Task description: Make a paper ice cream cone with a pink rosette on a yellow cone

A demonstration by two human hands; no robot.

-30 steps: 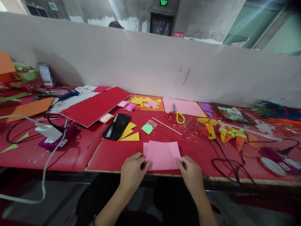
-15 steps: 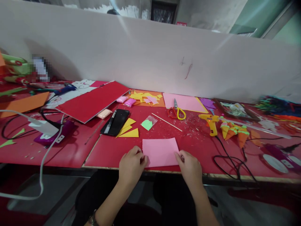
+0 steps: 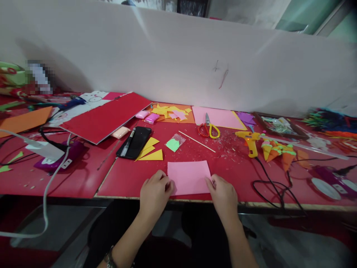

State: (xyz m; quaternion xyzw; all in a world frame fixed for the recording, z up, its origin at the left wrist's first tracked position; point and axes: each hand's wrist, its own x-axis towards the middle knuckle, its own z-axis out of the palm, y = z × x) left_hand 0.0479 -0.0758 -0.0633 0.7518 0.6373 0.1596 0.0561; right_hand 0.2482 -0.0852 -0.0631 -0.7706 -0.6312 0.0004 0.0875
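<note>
A pink sheet of craft paper [image 3: 189, 178] lies near the front edge of the red table, its near edge looking folded. My left hand [image 3: 156, 190] pinches its left edge, fingers curled in. At the opposite edge my right hand [image 3: 223, 189] grips the paper between thumb and fingers. Beyond the sheet are yellow paper triangles [image 3: 152, 154], a small plastic bag with light green clay [image 3: 173, 145], a thin wooden stick [image 3: 196, 141] and scissors [image 3: 209, 130] with one red and one yellow handle.
Left of centre lie a black phone [image 3: 135, 143] with a pen on it and a red board [image 3: 106, 117]. To the right are a yellow glue gun [image 3: 251, 143] with a looping black cord and small paper cones [image 3: 279, 152]. A white partition [image 3: 173, 56] closes the back.
The camera view has shifted slightly, so the whole scene sits a little higher and further left. Both hands keep their hold on the pink paper, which looks almost unmoved.
</note>
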